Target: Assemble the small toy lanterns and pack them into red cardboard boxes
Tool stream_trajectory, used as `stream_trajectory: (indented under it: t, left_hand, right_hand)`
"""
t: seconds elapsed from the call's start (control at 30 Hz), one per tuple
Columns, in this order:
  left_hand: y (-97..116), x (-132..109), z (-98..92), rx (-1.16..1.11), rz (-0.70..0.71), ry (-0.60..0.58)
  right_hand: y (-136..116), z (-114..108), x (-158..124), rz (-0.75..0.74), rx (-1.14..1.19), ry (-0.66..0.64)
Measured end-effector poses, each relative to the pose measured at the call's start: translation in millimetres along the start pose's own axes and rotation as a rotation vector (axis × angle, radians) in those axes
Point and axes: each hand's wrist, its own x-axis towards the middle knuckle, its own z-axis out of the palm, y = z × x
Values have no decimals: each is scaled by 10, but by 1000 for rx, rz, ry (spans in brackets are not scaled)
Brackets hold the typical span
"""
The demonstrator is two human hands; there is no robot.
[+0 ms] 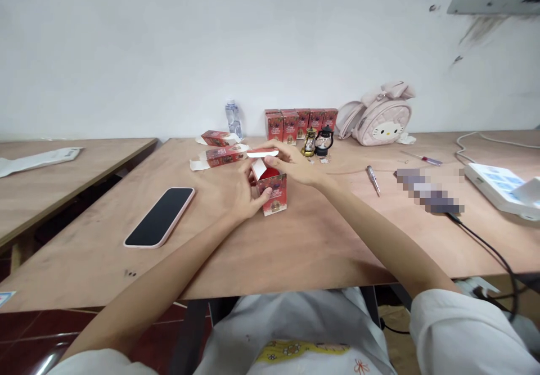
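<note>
A small red printed cardboard box (276, 195) stands at the middle of the table with its top open and a white inner side flap raised. My left hand (243, 196) is closed around its left side, with the thumb across the front. At the top, my right hand (291, 164) pinches the red and white lid flap (262, 153); its fingers lie behind and partly out of sight. Just behind the hands are a gold miniature lantern (309, 143) and a black miniature lantern (323, 142). What is inside the box cannot be made out.
Two opened red boxes (225, 156) lie at the left, near a water bottle (233, 118). Several closed red boxes (291, 126) stand by the wall beside a pink bag (383, 122). A phone (161, 217), a screwdriver (373, 181) and a power strip (502, 188) flank my arms.
</note>
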Motion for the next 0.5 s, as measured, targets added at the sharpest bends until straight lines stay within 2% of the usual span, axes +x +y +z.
stream_trajectory:
  t: [0.17, 0.3, 0.4, 0.5]
  left_hand:
    - [-6, -20, 24, 12, -35, -54]
    - [-35, -13, 15, 26, -63, -83]
    - [-97, -12, 8, 28, -84, -88]
    - [-140, -21, 13, 66, -46, -85]
  right_hand:
    - [60, 14, -4, 8, 50, 141]
    - [123, -39, -52, 52, 132, 89]
    - [167, -67, -131, 22, 133, 28]
    - [205, -68, -194, -2, 101, 28]
